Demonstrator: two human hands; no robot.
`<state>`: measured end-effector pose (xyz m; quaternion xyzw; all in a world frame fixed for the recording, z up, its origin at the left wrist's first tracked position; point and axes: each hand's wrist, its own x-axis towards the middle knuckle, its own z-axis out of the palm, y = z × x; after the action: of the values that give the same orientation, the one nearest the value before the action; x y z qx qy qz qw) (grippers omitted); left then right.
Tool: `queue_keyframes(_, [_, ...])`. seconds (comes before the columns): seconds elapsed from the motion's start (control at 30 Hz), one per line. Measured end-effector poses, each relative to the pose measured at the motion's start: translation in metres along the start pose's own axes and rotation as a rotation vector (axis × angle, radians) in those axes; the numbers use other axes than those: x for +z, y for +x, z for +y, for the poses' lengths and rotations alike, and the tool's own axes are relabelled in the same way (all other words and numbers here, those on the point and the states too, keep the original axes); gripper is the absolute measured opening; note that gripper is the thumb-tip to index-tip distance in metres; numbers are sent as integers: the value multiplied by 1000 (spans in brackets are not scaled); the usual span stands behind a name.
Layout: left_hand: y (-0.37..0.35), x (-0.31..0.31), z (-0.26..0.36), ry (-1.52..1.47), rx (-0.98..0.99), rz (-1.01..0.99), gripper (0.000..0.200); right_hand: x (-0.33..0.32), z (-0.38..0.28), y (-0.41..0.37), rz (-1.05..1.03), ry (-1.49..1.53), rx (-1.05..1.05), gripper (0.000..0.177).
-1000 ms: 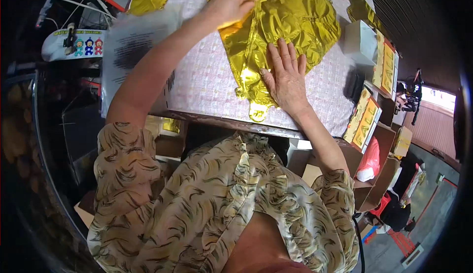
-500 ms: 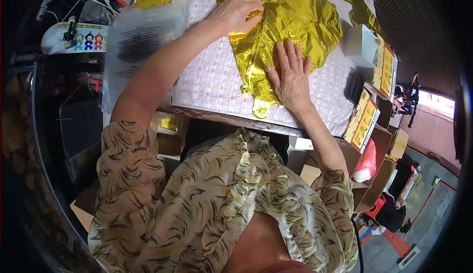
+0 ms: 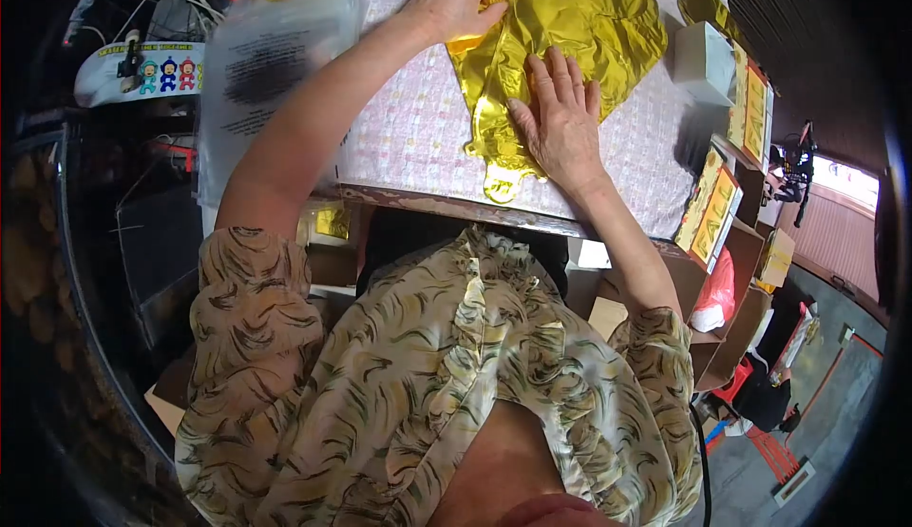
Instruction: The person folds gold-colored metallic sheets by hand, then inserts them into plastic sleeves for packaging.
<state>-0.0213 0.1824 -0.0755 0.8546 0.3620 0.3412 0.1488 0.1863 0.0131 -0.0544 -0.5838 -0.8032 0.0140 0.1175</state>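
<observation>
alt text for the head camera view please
A person's right hand lies flat on crumpled gold foil while the left hand curls over it farther up, on a checked cloth. Printed clear plastic lies at left.

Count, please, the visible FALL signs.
2: one sign beside the white box, the other sign lower in view, both along the right edge of the table. Others may be hidden.

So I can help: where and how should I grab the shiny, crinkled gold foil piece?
Probably pinch its small, rounded gold tab, coming from the cloth-covered table's near edge: the thin tab sticks out that way, uncovered.
</observation>
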Motion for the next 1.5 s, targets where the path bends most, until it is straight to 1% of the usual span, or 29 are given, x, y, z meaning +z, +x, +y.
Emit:
queue_keyframes(0.1, [2, -3, 4, 40, 10, 18, 29, -1, 0, 0, 8, -13, -11, 65])
queue_keyframes(0.17, [4, -15, 22, -111, -17, 123, 19, 0, 1, 0, 10, -10, -17, 65])
queue_keyframes(0.2, [4, -12, 18, -112, -23, 123, 19, 1, 1, 0, 19, -10, -22, 65])
queue_keyframes(0.27, [6, -7, 8, -128, 124, 106, 21, 1, 2, 0, 13, -2, -26, 65])
queue_keyframes(0.3, [5, -6, 10, -129, 116, 104, 21, 1, 2, 0, 16, -4, -29, 65])
queue_keyframes(0.37, [3, -6, 12, 45, 131, 91, 23, 2, 4, 0, 15, -8, -34, 65])
queue_keyframes(0.4, [3, -12, 19, 44, 124, 90, 23, 3, 5, 0, 9, -5, -36, 65])
queue_keyframes(0.47, [1, -29, 40, 119, 67, -2, 26, 4, 7, -1, 4, 51, -39, 68])
queue_keyframes(0.5, [3, -25, 34, 119, 67, -2, 26, 4, 7, 0, 4, 52, -42, 68])
queue_keyframes(0.57, [6, -13, 15, 5, 106, -2, 27, 5, 8, -1, 9, 57, -45, 68])
queue_keyframes(0.67, [5, -15, 15, -15, 101, -20, 27, 3, 6, -3, 26, 60, -51, 67])
queue_keyframes(0.73, [4, -9, 9, -5, 135, 11, 27, 1, 4, -2, 55, 53, -52, 65])
queue_keyframes(0.8, [4, -2, 3, 4, 172, 46, 27, 2, 3, -4, 38, 53, -39, 65])
queue_keyframes(0.87, [0, 1, 3, 161, 193, 60, 32, 2, 3, -5, 28, 40, -31, 64])
queue_keyframes(0.9, [-1, 0, 1, 154, 163, 38, 38, 2, 3, -5, 13, 32, -31, 64])
queue_keyframes(0.93, [-2, -1, -1, 159, 169, 41, 38, 2, 3, -5, -5, 25, -31, 63])
queue_keyframes(1.0, [-5, -7, -2, 101, 38, 186, 36, 3, 3, -6, 12, 32, -30, 63])
queue_keyframes(1.03, [-11, -16, 7, 176, -161, 248, 37, 3, 3, -6, 9, 27, -27, 63])
queue_keyframes(1.07, [-18, -25, 15, 179, -153, 251, 37, 4, 3, -6, 6, 22, -24, 63])
queue_keyframes(1.13, [-27, -55, 47, 131, -710, -47, 41, 4, 3, -6, 12, 15, -19, 63])
queue_keyframes(1.17, [-36, -56, 51, 135, -706, -48, 41, 5, 3, -6, 16, 10, -21, 63])
queue_keyframes(1.23, [-56, -50, 53, 41, -685, -47, 50, 6, 3, -6, 22, 2, -23, 63])
queue_keyframes(1.27, [-60, -47, 52, 47, -688, -52, 50, 6, 4, -6, 21, 10, -22, 63])
queue_keyframes(1.33, [-63, -44, 55, -207, -829, 57, 58, 7, 5, -7, 30, 4, -34, 63])
queue_keyframes(1.37, [-66, -43, 56, -203, -831, 49, 58, 8, 6, -7, 35, 1, -35, 63])
queue_keyframes(1.43, [-60, -46, 73, -602, -991, 219, 63, 8, 6, -8, 41, 1, -34, 63])
queue_keyframes(1.47, [-59, -43, 77, -598, -991, 217, 63, 8, 6, -8, 49, -4, -36, 64])
queue_keyframes(1.5, [-59, -39, 81, -585, -970, 290, 64, 8, 6, -7, 50, 1, -35, 64])
